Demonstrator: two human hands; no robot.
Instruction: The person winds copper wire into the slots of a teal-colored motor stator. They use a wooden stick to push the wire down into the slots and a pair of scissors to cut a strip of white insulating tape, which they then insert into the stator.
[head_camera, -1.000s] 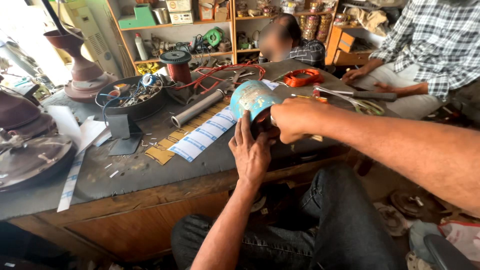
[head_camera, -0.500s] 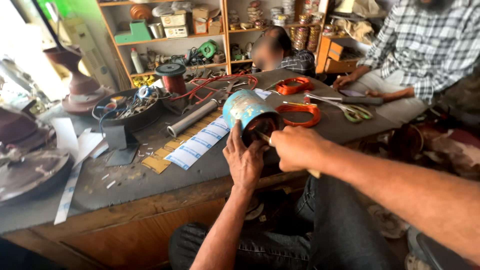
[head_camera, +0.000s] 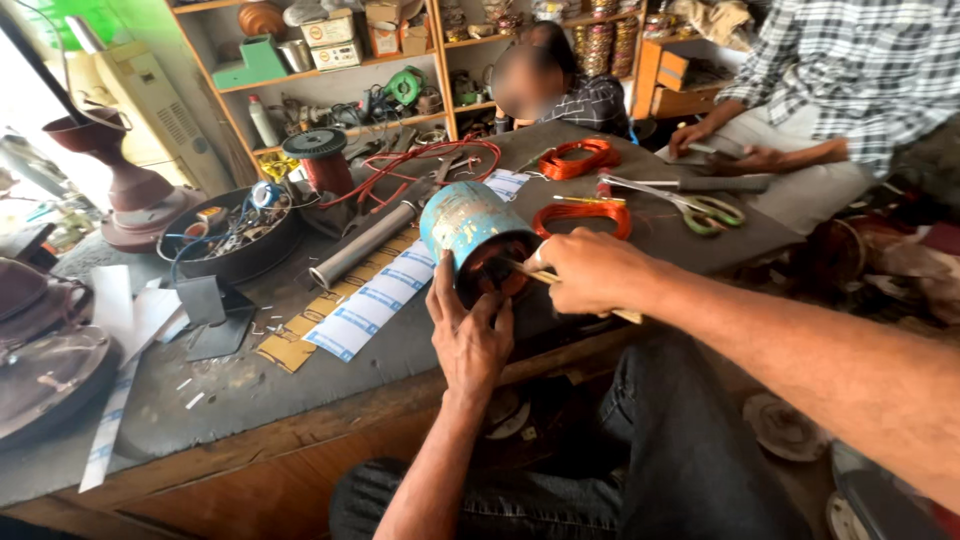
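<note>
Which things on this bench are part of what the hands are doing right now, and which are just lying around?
In use:
blue motor housing, steadied by the left hand
thin stick, pushed into its open end by the right hand

Lying about:
orange wire coils
scissors
metal pipe
wire spool
black parts tray

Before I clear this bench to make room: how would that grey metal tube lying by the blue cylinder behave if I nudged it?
The grey metal tube looks round and lies flat on the bench, so it would probably roll rather than slide. It appears rigid and likely fairly heavy for its size. The red wire near its far end might snag it.
</note>
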